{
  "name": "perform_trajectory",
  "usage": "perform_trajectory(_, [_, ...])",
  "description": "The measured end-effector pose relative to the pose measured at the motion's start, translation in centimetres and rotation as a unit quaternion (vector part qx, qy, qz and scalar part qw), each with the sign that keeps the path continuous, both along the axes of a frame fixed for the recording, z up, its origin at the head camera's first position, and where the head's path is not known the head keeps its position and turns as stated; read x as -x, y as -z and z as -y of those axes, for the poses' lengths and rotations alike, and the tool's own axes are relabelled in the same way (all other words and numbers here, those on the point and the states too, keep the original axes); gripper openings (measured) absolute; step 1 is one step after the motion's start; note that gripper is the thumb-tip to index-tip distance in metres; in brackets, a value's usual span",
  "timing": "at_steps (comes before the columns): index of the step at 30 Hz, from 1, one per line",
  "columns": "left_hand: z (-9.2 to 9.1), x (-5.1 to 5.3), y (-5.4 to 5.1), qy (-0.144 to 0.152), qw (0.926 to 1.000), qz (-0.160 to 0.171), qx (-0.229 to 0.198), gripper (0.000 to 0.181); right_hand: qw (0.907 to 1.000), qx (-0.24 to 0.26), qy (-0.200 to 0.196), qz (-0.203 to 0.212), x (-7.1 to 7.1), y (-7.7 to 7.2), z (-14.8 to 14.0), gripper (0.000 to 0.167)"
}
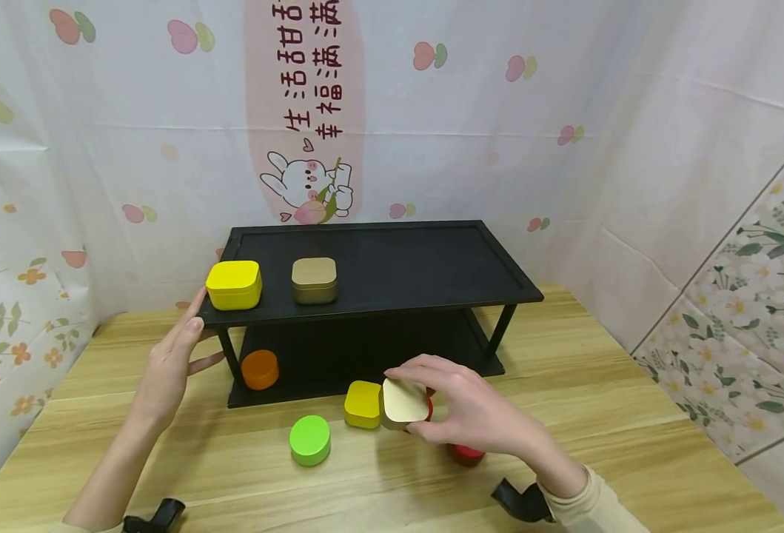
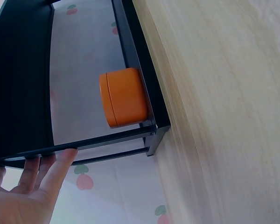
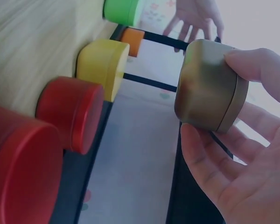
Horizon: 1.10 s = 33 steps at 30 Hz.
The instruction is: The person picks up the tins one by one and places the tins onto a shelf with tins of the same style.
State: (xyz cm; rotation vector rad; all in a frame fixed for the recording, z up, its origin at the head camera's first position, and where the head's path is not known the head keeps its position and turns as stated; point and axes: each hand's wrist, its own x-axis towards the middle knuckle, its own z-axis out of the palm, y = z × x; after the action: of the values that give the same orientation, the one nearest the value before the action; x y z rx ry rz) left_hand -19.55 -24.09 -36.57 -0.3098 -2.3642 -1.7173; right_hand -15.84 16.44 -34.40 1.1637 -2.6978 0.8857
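Observation:
My right hand (image 1: pixel 468 403) holds a gold square tin (image 1: pixel 405 403) with rounded corners above the wooden table, thumb on one side and fingers on the other. In the right wrist view, this tin (image 3: pixel 207 86) is closed with its lid. My left hand (image 1: pixel 168 370) touches the left end of a black two-tier shelf (image 1: pixel 392 266), its fingers fairly straight against the upper tier's edge. Just beside the fingers, a yellow tin (image 1: pixel 234 285) sits on that tier. An orange tin (image 2: pixel 124 98) stands on the lower tier.
Another gold tin (image 1: pixel 315 281) stands on the upper tier. In front of the shelf, the table (image 1: pixel 245 488) bears a green tin (image 1: pixel 310 440), a yellow tin (image 1: pixel 363 405) and two red tins (image 3: pixel 70 114), partly hidden by my right hand in the head view. A printed curtain (image 1: pixel 431 148) hangs behind.

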Motion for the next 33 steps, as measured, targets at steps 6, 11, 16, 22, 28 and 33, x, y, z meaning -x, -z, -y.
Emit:
perform_trajectory(6, [-0.2,0.1,0.0,0.002,1.0000,0.006,0.004,0.051,0.9994,0.033,-0.005,-0.002,0.1,-0.3,-0.7,0.061])
perform_trajectory(11, [-0.3,0.1,0.0,0.001,1.0000,0.006,0.005,0.052,0.9990,0.043,-0.008,-0.002,0.3,-0.5,-1.1,0.061])
perform_trajectory(16, [-0.3,0.0,0.0,-0.001,0.9999,0.008,0.006,0.052,0.9988,0.046,-0.013,-0.007,0.7,-1.1,-1.2,0.061])
perform_trajectory(22, [-0.3,0.0,0.0,-0.002,0.9999,0.008,0.009,0.051,0.9991,0.037,-0.012,-0.019,1.1,-2.4,-1.4,0.062])
perform_trajectory(28, [-0.2,0.0,-0.1,-0.003,1.0000,0.007,0.005,0.051,0.9993,0.030,-0.008,-0.023,1.7,-3.7,-1.6,0.061])
perform_trajectory(33, [0.0,-0.1,-0.1,-0.005,0.9999,0.008,0.007,0.052,0.9988,0.030,-0.015,-0.035,2.2,-4.7,-1.5,0.061])
